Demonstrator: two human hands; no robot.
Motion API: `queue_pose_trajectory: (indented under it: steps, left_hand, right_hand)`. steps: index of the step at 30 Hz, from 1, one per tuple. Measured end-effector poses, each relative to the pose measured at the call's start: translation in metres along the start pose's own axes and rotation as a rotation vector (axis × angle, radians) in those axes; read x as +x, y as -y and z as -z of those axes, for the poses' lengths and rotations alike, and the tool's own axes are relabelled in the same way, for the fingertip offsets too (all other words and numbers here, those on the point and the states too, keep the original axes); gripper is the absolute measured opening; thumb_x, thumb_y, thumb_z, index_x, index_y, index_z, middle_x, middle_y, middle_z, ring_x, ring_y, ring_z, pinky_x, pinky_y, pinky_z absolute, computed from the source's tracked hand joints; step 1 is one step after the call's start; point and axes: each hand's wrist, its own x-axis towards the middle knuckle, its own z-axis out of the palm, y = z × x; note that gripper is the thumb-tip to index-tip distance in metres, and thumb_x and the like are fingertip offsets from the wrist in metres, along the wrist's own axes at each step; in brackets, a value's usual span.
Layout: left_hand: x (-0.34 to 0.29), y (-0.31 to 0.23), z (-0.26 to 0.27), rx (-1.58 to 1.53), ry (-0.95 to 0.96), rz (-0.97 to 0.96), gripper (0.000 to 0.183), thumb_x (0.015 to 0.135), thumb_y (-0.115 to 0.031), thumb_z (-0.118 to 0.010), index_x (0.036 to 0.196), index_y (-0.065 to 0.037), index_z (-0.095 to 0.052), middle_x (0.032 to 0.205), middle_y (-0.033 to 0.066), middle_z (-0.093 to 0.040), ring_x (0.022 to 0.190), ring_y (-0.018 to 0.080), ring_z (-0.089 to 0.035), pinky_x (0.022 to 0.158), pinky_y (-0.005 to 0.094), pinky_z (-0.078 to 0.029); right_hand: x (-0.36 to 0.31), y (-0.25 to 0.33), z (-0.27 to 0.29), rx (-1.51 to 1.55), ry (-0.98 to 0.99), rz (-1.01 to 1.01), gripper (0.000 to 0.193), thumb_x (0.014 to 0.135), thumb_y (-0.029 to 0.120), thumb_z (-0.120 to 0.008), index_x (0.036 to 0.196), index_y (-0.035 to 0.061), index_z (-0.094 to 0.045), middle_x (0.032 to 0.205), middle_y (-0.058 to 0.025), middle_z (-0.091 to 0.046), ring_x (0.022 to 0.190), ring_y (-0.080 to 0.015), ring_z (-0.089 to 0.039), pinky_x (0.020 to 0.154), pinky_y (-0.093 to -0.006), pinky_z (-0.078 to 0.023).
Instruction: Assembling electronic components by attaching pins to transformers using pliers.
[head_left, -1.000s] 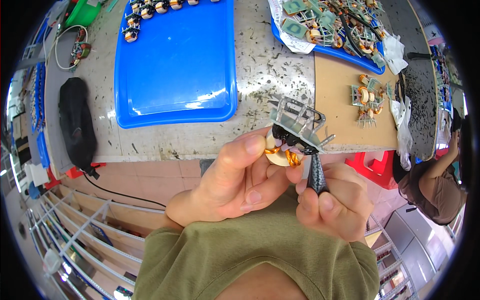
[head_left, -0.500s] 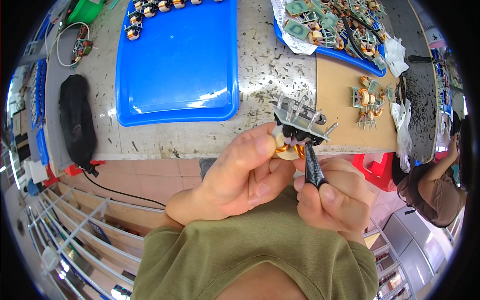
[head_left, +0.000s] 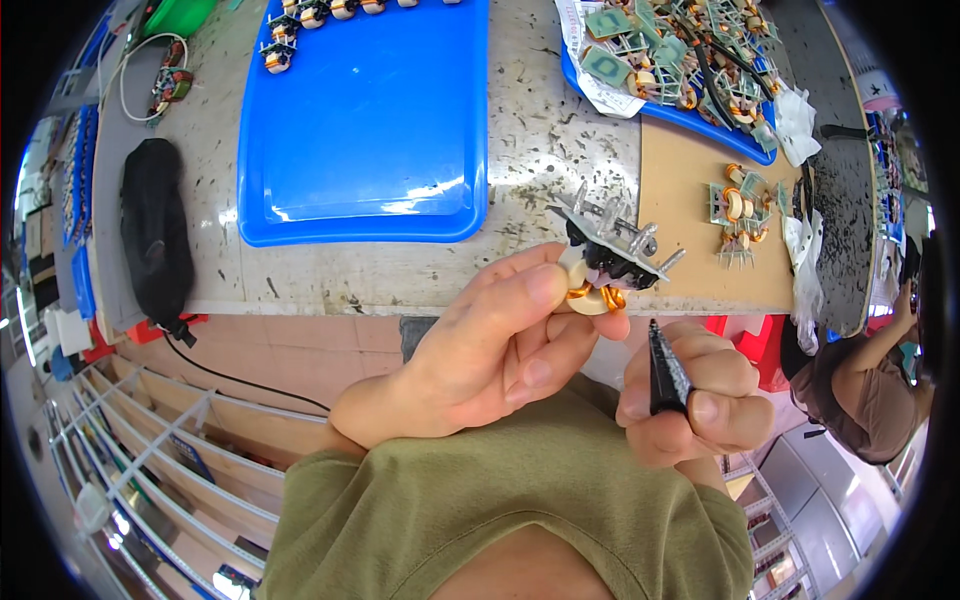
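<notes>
In my left hand (head_left: 500, 350), fingers and thumb pinch a small circuit board (head_left: 610, 243) by its pale coil core (head_left: 592, 299), wound with copper wire. The board is tilted, with metal pins sticking up from its upper side and black parts underneath. My right hand (head_left: 700, 395) is closed around black pointed tweezers (head_left: 667, 368), their tip upward, just below and right of the coil and apart from it. Fingers hide the rear of the tweezers.
A blue tray (head_left: 365, 235) holds several coil boards (head_left: 278, 52) along its far left. At the far right, another blue tray (head_left: 735, 138) is heaped with boards. More boards (head_left: 740, 205) lie on brown board. A black bundle (head_left: 158, 230) lies left; a person (head_left: 870, 385) is at right.
My right hand has drawn the tweezers down and right, away from the coil they were touching. The held board has shifted slightly right and tilted more.
</notes>
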Motion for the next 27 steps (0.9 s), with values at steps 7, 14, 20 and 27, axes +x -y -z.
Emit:
queue_pose_trajectory:
  steps: [7, 14, 20, 27]
  left_hand:
    - [0.002, -0.001, -0.009, 0.253, -0.198, -0.102, 0.051, 0.074, -0.041, -0.059, 0.095, 0.004, -0.047, 0.072, 0.0048, -0.053, 0.041, 0.0004, -0.036, 0.033, 0.0132, -0.028]
    - [-0.001, 0.001, -0.005, 0.253, -0.206, -0.157, 0.050, 0.070, -0.033, -0.066, 0.105, -0.003, -0.044, 0.086, 0.0114, -0.057, 0.044, 0.0022, -0.040, 0.036, 0.0127, -0.032]
    - [-0.002, 0.001, -0.006, 0.275, -0.223, -0.150, 0.054, 0.070, -0.030, -0.066, 0.110, -0.003, -0.043, 0.089, 0.0136, -0.057, 0.045, 0.0029, -0.041, 0.041, 0.0129, -0.035]
    - [-0.002, 0.003, -0.005, 0.270, -0.215, -0.165, 0.053, 0.071, -0.029, -0.066, 0.111, -0.003, -0.043, 0.088, 0.0142, -0.058, 0.045, 0.0032, -0.041, 0.040, 0.0133, -0.035]
  right_hand:
    - [0.005, 0.002, -0.004, -0.309, 0.088, 0.073, 0.043, 0.053, -0.005, -0.073, 0.087, -0.0012, -0.048, 0.067, -0.0095, -0.051, 0.041, -0.0154, -0.048, 0.032, -0.0242, -0.036]
    - [0.006, 0.000, -0.009, -0.318, 0.060, 0.088, 0.037, 0.052, -0.009, -0.071, 0.083, -0.0037, -0.051, 0.063, -0.0106, -0.052, 0.037, -0.0145, -0.045, 0.030, -0.0237, -0.033]
    - [0.004, 0.001, -0.006, -0.329, 0.059, 0.099, 0.035, 0.053, -0.009, -0.070, 0.082, -0.0043, -0.052, 0.062, -0.0100, -0.052, 0.037, -0.0139, -0.044, 0.030, -0.0232, -0.033]
    - [0.003, 0.000, -0.008, -0.347, 0.025, 0.117, 0.035, 0.052, -0.008, -0.070, 0.081, -0.0036, -0.052, 0.061, -0.0097, -0.052, 0.037, -0.0138, -0.043, 0.030, -0.0225, -0.033]
